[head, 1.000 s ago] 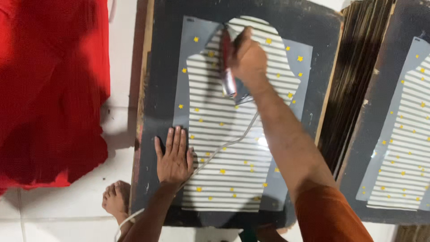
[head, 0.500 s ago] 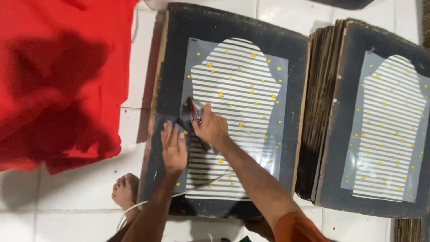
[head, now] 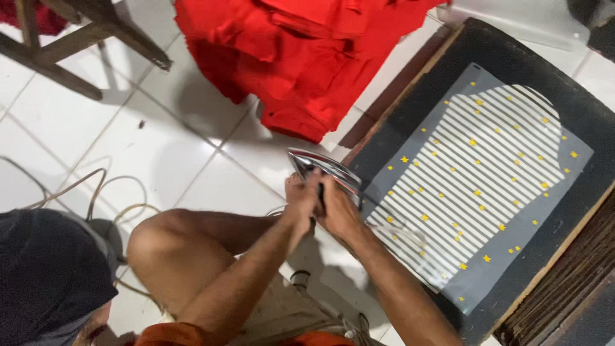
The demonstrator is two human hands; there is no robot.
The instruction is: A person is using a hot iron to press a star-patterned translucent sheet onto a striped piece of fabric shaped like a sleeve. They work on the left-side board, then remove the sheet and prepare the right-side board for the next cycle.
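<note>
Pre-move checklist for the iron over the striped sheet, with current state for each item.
1. Both hands on the iron: ok. Left hand and right hand clasp its handle together.
2. Iron over the work: not ok. It sits at the board's near-left edge, mostly above the white tiled floor.
3. Striped sheet flat on the board: ok, no lifted corners visible.
4. Red cloth clear of the iron: ok, there is a gap of floor between them.
5. Cord clear: cannot tell. Loose cables lie by the knee; their routing is hidden.
6. Soleplate heat: cannot tell.
</note>
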